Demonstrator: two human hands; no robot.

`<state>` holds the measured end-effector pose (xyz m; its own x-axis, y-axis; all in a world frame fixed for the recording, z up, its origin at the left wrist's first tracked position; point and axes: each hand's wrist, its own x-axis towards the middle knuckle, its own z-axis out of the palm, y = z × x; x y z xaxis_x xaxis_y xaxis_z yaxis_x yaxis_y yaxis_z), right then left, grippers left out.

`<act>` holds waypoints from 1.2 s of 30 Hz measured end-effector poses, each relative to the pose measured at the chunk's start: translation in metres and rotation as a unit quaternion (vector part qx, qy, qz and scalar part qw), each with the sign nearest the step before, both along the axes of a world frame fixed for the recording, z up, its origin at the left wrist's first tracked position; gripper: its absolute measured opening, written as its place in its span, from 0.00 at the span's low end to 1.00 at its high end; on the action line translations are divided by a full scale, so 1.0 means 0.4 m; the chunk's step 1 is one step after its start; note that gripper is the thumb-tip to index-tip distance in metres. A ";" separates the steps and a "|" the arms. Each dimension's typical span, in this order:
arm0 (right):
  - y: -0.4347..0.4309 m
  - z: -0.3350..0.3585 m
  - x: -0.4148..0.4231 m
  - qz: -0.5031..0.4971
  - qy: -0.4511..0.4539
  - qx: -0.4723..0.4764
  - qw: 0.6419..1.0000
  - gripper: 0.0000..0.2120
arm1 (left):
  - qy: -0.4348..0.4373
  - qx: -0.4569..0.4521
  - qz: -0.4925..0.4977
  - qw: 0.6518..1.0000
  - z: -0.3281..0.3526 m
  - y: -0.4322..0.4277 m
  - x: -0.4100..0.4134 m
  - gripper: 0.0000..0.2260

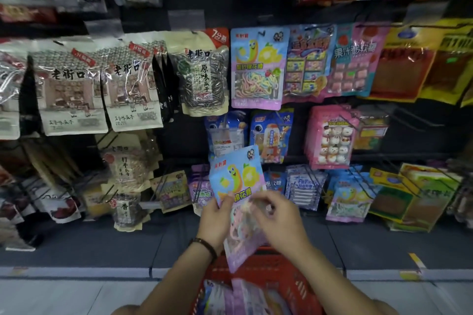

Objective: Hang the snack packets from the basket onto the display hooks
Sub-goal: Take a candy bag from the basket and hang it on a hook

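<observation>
I hold a blue and pink marshmallow snack packet (236,176) upright in front of the display, above the red basket (289,281). My left hand (215,220) grips its left edge and my right hand (276,217) covers its lower right part, so the packet's clear window is mostly hidden. More packets (230,296) lie in the basket below my arms. An identical packet (258,69) hangs on a hook in the middle row, above and slightly right of the held one.
The dark display wall is crowded with hanging snacks: sunflower seed bags (74,89) at left, pink marshmallow packs (330,138) at right, yellow packs (409,59) far right. Bare black hooks (409,116) jut out at right. A dark base ledge (102,245) runs below.
</observation>
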<state>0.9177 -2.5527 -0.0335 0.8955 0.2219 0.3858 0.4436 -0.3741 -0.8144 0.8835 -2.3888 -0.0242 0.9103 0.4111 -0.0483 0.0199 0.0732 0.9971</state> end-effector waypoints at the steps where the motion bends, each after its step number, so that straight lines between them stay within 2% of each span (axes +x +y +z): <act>1: -0.010 0.015 0.024 -0.046 0.007 0.017 0.999 0.11 | 0.005 -0.026 -0.016 1.000 0.010 0.013 0.001 0.10; 3: -0.025 0.056 0.073 -0.092 0.075 0.074 0.990 0.16 | 0.008 -0.040 -0.061 0.997 0.034 0.032 0.003 0.11; 5: -0.040 0.109 0.115 -0.066 0.184 0.180 0.964 0.17 | -0.002 -0.037 -0.099 0.994 0.058 0.041 0.008 0.11; 7: -0.051 0.155 0.145 -0.020 0.240 0.255 0.936 0.13 | -0.007 -0.031 -0.108 0.994 0.085 0.043 0.017 0.10; 13: -0.041 0.247 0.173 -0.019 0.217 0.270 0.938 0.10 | -0.052 0.018 -0.068 0.996 0.198 0.042 0.063 0.11; 16: -0.045 0.296 0.193 -0.028 0.191 0.234 0.953 0.13 | -0.046 -0.031 -0.044 0.997 0.268 0.054 0.111 0.16; 18: -0.050 0.329 0.220 -0.037 0.179 0.210 0.961 0.19 | -0.051 -0.022 -0.036 0.998 0.308 0.061 0.146 0.13; 21: -0.048 0.394 0.263 -0.038 0.154 0.190 0.969 0.39 | -0.058 -0.006 -0.031 0.998 0.378 0.068 0.197 0.11; 22: -0.048 0.416 0.283 -0.038 0.148 0.190 0.970 0.43 | -0.060 0.002 -0.032 0.998 0.402 0.069 0.215 0.11; 26: -0.030 0.528 0.337 -0.049 0.129 0.196 0.971 0.30 | -0.077 0.020 -0.011 0.997 0.499 0.062 0.283 0.16; 28: -0.020 0.578 0.368 -0.051 0.111 0.197 0.973 0.31 | -0.091 0.028 0.008 0.995 0.541 0.054 0.318 0.16; 31: -0.008 0.623 0.428 -0.059 0.088 0.207 0.973 0.40 | -0.117 0.023 0.011 0.993 0.588 0.042 0.378 0.10; 34: -0.012 0.666 0.475 -0.070 0.065 0.229 0.969 0.37 | -0.127 0.012 0.006 0.992 0.617 0.033 0.445 0.11; 36: -0.017 0.687 0.513 -0.087 0.065 0.244 0.964 0.40 | -0.130 0.010 -0.002 0.991 0.643 0.021 0.477 0.13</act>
